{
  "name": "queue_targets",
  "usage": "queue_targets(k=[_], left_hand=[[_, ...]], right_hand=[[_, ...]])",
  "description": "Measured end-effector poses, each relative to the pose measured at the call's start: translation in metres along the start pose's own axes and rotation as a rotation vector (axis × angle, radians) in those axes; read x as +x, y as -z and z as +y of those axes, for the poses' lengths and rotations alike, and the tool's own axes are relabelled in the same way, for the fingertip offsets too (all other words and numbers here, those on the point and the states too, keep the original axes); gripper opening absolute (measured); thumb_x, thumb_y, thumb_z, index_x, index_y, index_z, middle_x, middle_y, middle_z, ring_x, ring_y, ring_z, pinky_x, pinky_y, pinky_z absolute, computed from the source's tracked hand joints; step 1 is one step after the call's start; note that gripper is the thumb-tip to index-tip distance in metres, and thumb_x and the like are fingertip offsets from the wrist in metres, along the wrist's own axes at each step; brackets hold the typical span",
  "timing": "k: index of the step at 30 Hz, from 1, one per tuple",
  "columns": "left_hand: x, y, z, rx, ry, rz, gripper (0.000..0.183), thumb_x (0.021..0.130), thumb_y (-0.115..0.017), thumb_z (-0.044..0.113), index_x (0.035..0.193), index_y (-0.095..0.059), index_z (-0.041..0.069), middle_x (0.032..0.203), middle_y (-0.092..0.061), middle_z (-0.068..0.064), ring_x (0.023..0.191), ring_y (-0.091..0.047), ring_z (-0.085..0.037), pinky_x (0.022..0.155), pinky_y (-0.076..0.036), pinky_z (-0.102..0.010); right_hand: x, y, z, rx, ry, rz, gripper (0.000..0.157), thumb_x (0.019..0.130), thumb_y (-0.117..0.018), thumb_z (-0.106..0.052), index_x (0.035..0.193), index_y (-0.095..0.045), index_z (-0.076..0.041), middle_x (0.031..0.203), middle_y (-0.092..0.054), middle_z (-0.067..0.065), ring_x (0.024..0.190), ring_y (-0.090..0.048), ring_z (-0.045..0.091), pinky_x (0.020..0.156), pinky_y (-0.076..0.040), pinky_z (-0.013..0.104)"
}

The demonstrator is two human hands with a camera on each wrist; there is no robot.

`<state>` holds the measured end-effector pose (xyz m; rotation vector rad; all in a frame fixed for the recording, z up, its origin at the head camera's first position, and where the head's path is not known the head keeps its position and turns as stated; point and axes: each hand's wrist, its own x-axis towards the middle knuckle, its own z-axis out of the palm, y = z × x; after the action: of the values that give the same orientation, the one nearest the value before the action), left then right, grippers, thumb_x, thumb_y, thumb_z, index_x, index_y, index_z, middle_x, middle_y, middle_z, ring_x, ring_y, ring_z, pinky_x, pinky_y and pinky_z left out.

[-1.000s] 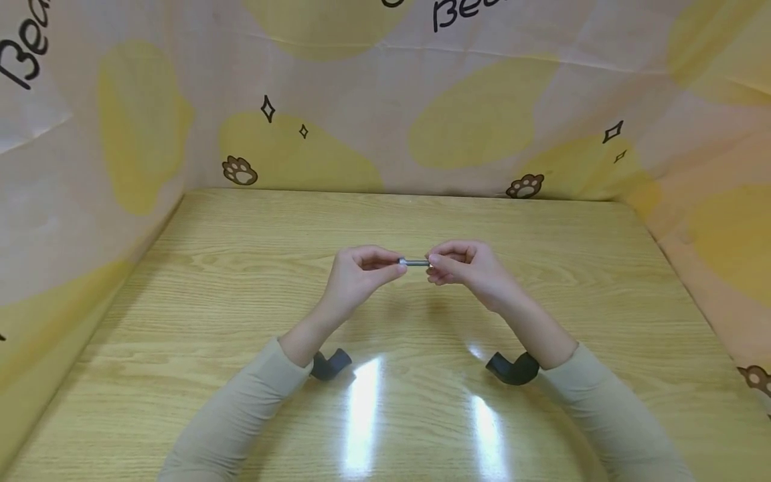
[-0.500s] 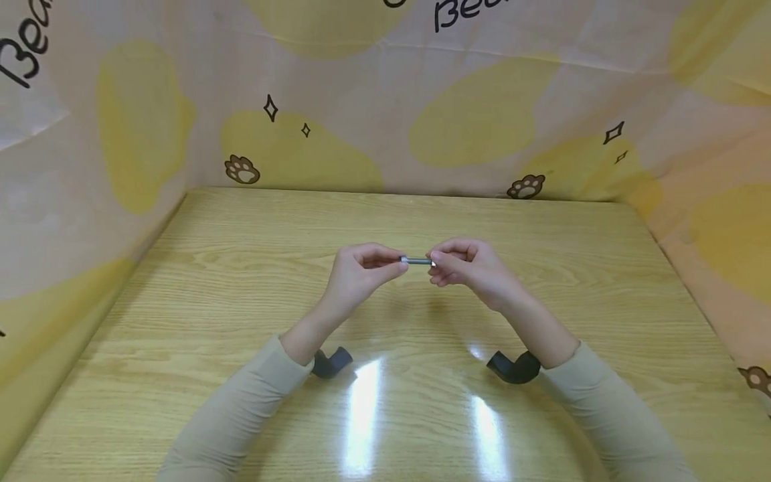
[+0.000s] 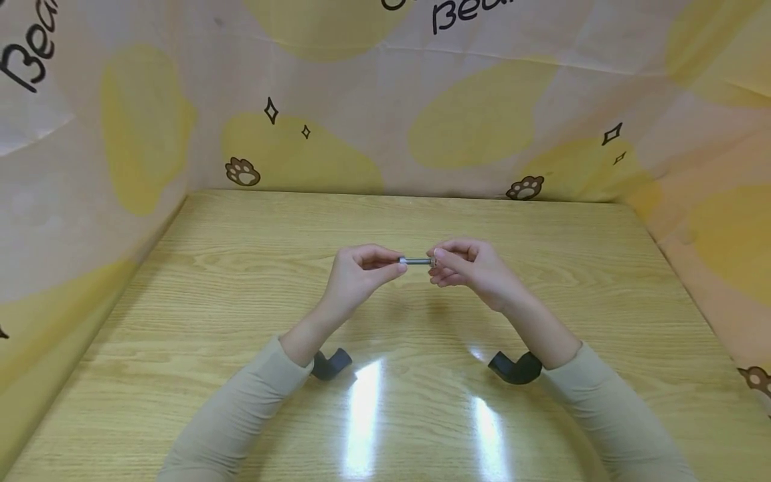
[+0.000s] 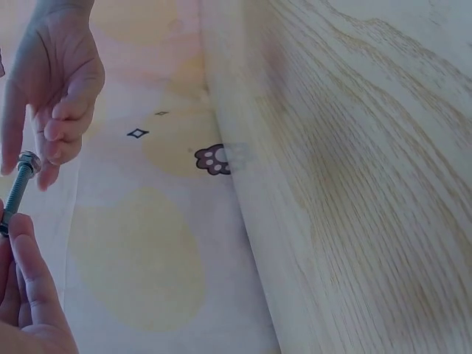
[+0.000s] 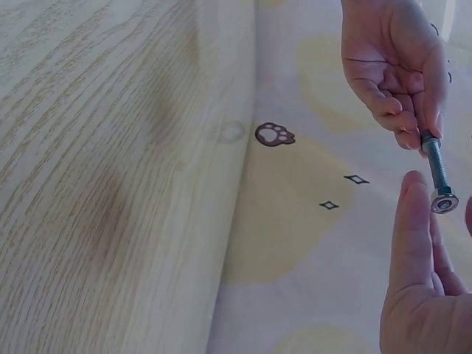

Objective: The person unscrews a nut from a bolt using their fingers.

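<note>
A metal bolt (image 3: 418,261) is held level above the table, its threaded shank pointing right. My left hand (image 3: 357,278) pinches the head end between thumb and fingers, which mostly hide it. On the far end of the shank sits a nut (image 5: 444,201) with a wide round rim. The fingers of my right hand (image 3: 476,271) are around this nut. In the right wrist view, the thumb and index finger (image 5: 413,214) stand apart on either side of it, with a gap showing. The left wrist view also shows the nut (image 4: 29,161) between parted fingers.
Beneath both hands lies a wood-grain table (image 3: 301,221), with glare near its front. Patterned cloth (image 3: 470,114) walls it at the back and both sides. A black curved piece sticks out at the left cuff (image 3: 331,365) and the right cuff (image 3: 515,368).
My right thumb has shifted slightly right and up, and more of the nut shows. The left hand and the bolt stay almost where they were.
</note>
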<state>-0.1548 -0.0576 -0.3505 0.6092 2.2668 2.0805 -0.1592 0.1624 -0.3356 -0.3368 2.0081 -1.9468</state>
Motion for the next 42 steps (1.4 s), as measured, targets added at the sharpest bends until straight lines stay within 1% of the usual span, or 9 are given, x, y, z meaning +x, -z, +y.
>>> queue_targets(k=[6, 11, 14, 17, 21, 26, 29, 34, 42], left_hand=[[0.0001, -0.0006, 0.0001, -0.008, 0.013, 0.006, 0.015, 0.081, -0.071, 0.005, 0.093, -0.069, -0.004, 0.09, -0.07, -0.012, 0.077, -0.066, -0.019, 0.07, -0.055, -0.03], [0.0008, -0.0009, -0.0005, -0.016, 0.024, 0.008, 0.016, 0.081, -0.072, 0.006, 0.093, -0.07, -0.003, 0.09, -0.07, -0.011, 0.077, -0.066, -0.02, 0.071, -0.055, -0.031], [0.0009, -0.0007, -0.0006, -0.015, 0.026, 0.009, 0.016, 0.081, -0.072, 0.007, 0.094, -0.07, -0.003, 0.09, -0.07, -0.01, 0.078, -0.066, -0.02, 0.071, -0.055, -0.031], [0.0002, -0.0002, 0.0, -0.012, 0.024, 0.011, 0.016, 0.081, -0.072, 0.007, 0.094, -0.07, -0.003, 0.09, -0.07, -0.01, 0.078, -0.066, -0.02, 0.071, -0.055, -0.031], [0.0002, 0.0002, 0.001, -0.015, 0.019, 0.012, 0.016, 0.081, -0.072, 0.007, 0.094, -0.07, -0.003, 0.089, -0.07, -0.01, 0.079, -0.067, -0.021, 0.071, -0.055, -0.032], [0.001, 0.0011, 0.0026, -0.03, 0.015, 0.009, 0.016, 0.082, -0.071, 0.007, 0.094, -0.07, -0.003, 0.09, -0.07, -0.011, 0.08, -0.067, -0.021, 0.073, -0.055, -0.032], [0.0017, 0.0012, 0.0023, -0.029, 0.009, 0.008, 0.016, 0.082, -0.071, 0.006, 0.094, -0.07, -0.003, 0.09, -0.07, -0.011, 0.079, -0.067, -0.021, 0.073, -0.055, -0.032], [0.0022, 0.0009, 0.0022, -0.024, 0.008, 0.01, 0.015, 0.082, -0.071, 0.005, 0.094, -0.069, -0.004, 0.09, -0.07, -0.012, 0.079, -0.067, -0.02, 0.072, -0.055, -0.031], [0.0026, 0.0019, 0.0027, -0.027, -0.001, 0.003, 0.015, 0.081, -0.071, 0.005, 0.094, -0.07, -0.004, 0.089, -0.07, -0.012, 0.078, -0.067, -0.021, 0.071, -0.055, -0.032]], right_hand=[[0.0001, 0.0011, 0.0005, 0.04, 0.035, -0.006, 0.013, 0.089, -0.059, 0.001, 0.101, -0.06, 0.004, 0.084, -0.066, 0.004, 0.077, -0.065, 0.013, 0.077, -0.054, 0.03], [0.0002, 0.0025, -0.0004, 0.054, 0.021, -0.008, 0.018, 0.087, -0.06, 0.001, 0.106, -0.06, 0.0, 0.094, -0.064, 0.005, 0.081, -0.066, 0.015, 0.08, -0.053, 0.032], [0.0018, 0.0016, -0.0017, 0.041, -0.029, -0.001, 0.024, 0.092, -0.058, -0.01, 0.11, -0.056, 0.004, 0.09, -0.064, 0.006, 0.077, -0.067, 0.018, 0.076, -0.055, 0.032], [0.0033, 0.0003, -0.0022, 0.03, -0.061, 0.005, 0.022, 0.092, -0.058, -0.013, 0.105, -0.059, 0.004, 0.081, -0.066, 0.006, 0.072, -0.065, 0.017, 0.073, -0.055, 0.032], [0.0033, 0.0003, -0.0015, 0.04, -0.021, 0.003, 0.012, 0.087, -0.063, -0.004, 0.098, -0.062, 0.0, 0.081, -0.066, 0.004, 0.074, -0.065, 0.015, 0.075, -0.055, 0.031], [0.0024, 0.0001, -0.0022, 0.069, 0.044, -0.005, 0.021, 0.083, -0.064, 0.005, 0.101, -0.062, -0.005, 0.089, -0.065, 0.005, 0.08, -0.066, 0.014, 0.08, -0.053, 0.031], [0.0026, -0.0005, -0.0037, 0.081, 0.029, 0.005, 0.017, 0.088, -0.059, 0.001, 0.103, -0.06, -0.007, 0.09, -0.064, 0.005, 0.081, -0.066, 0.016, 0.079, -0.054, 0.032], [0.0042, -0.0008, -0.0052, 0.096, -0.033, 0.018, 0.012, 0.093, -0.056, -0.009, 0.1, -0.061, -0.001, 0.081, -0.066, 0.005, 0.073, -0.066, 0.015, 0.072, -0.055, 0.03], [0.0049, 0.0011, -0.0038, 0.107, -0.01, 0.006, 0.011, 0.088, -0.059, 0.003, 0.094, -0.065, -0.004, 0.082, -0.067, 0.004, 0.075, -0.066, 0.013, 0.076, -0.054, 0.029]])
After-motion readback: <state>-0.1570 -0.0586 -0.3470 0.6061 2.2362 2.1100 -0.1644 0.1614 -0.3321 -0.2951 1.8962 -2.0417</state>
